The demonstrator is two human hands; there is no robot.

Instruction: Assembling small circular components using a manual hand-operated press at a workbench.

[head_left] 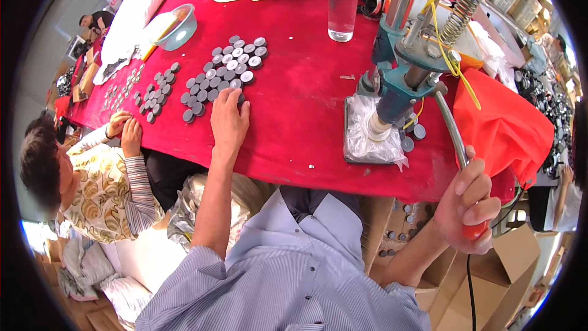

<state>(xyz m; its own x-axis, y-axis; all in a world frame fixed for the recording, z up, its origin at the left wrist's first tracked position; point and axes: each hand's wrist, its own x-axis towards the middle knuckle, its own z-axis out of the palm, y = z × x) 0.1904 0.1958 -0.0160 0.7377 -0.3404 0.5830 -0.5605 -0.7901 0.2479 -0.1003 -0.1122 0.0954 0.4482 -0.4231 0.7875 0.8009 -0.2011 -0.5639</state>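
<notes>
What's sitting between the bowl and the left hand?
Round grey discs lie between the bowl and the left hand, on the red cloth, in the head view.

1. Bare red tablecloth [297, 116] is leaving passage between left hand [230, 119] and lever press [397, 103].
2. Round grey caps [229, 75] are crowding left hand's far side.
3. Clear lidded bottle [342, 12] is standing beyond, near press.
4. Orange-red cloth [499, 125] is blocking room right of press lever [452, 129].
</notes>
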